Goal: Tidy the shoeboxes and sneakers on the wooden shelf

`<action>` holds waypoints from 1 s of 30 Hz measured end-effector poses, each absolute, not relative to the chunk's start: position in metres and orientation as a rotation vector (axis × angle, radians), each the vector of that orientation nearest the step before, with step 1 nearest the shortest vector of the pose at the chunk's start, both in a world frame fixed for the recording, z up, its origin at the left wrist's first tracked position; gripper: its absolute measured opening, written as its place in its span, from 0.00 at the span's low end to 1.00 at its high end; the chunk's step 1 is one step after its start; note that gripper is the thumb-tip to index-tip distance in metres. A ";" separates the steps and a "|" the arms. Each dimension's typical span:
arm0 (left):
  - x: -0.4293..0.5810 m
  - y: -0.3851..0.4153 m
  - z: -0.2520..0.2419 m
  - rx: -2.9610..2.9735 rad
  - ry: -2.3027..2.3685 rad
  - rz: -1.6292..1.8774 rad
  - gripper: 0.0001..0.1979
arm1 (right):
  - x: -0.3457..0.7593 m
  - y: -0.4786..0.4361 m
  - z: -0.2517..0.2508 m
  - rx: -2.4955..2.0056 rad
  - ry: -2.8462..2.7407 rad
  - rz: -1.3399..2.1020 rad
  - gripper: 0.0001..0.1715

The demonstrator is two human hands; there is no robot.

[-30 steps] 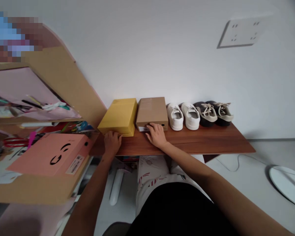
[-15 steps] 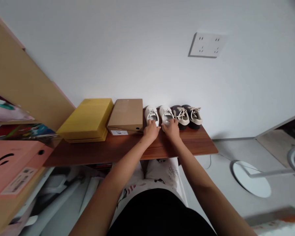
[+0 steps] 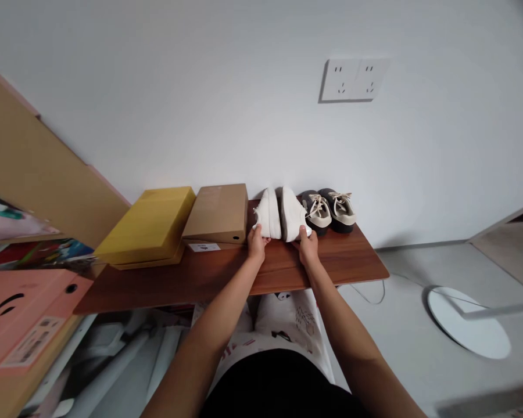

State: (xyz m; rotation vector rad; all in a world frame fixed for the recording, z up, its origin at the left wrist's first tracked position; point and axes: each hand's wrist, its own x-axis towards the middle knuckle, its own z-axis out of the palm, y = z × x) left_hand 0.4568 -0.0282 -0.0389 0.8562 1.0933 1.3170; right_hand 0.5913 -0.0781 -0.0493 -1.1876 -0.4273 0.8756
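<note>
Two white sneakers are tipped on their sides over the brown wooden shelf (image 3: 283,273), soles facing each other. My left hand (image 3: 257,241) grips the left white sneaker (image 3: 268,213) at its heel opening. At the heel of the right white sneaker (image 3: 292,213), my right hand (image 3: 308,244) is closed with the thumb on top. A pair of dark sneakers with cream laces stands just to the right; the nearer dark sneaker (image 3: 318,212) is close to my right hand. Whether the white pair touches the shelf I cannot tell.
Left of the shoes lie a brown shoebox (image 3: 218,212) and a yellow box (image 3: 150,223). A pink box (image 3: 26,313) sits lower left. The wall behind carries a white double socket (image 3: 354,79). A round white base (image 3: 468,322) stands on the floor at right.
Both white sneakers have turned from upright, openings up, onto their sides with soles inward. My hands have rolled and moved slightly apart, still holding them. The view has shifted a little.
</note>
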 end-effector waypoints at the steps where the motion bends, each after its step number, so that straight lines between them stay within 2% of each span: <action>1: 0.458 -0.028 -0.040 0.819 1.103 1.301 0.14 | 0.592 -0.078 -0.050 -1.216 -0.427 0.866 0.27; 4: 0.454 -0.035 -0.040 0.850 1.257 1.246 0.15 | 0.599 -0.088 -0.056 -1.336 -0.488 0.829 0.29; 7: 0.449 -0.060 -0.042 1.058 1.410 1.235 0.22 | 0.614 -0.109 -0.063 -1.448 -0.623 0.708 0.29; 10: 0.451 -0.095 -0.043 1.387 1.407 1.310 0.32 | 0.645 -0.133 -0.063 -1.548 -0.756 0.369 0.25; 12: 0.463 -0.113 -0.041 1.613 1.321 1.344 0.35 | 0.674 -0.142 -0.057 -1.589 -0.803 0.136 0.22; 15: 0.502 -0.116 -0.027 1.900 1.107 1.289 0.30 | 0.716 -0.136 -0.042 -1.674 -0.868 -0.093 0.20; 18: 0.558 -0.094 -0.004 2.189 0.991 1.115 0.23 | 0.743 -0.114 -0.032 -1.785 -1.030 -0.090 0.22; 21: 0.608 -0.067 0.018 2.400 1.149 0.719 0.19 | 0.751 -0.092 -0.031 -1.854 -1.118 0.032 0.23; 24: 0.633 -0.050 0.031 2.444 1.337 0.386 0.16 | 0.753 -0.084 -0.035 -1.863 -1.055 0.028 0.20; 26: 0.635 -0.044 0.035 2.413 1.359 0.408 0.13 | 0.757 -0.085 -0.038 -1.822 -0.974 -0.012 0.20; 30: 0.624 -0.040 0.033 2.051 1.357 0.783 0.13 | 0.766 -0.089 -0.041 -1.650 -0.706 0.104 0.23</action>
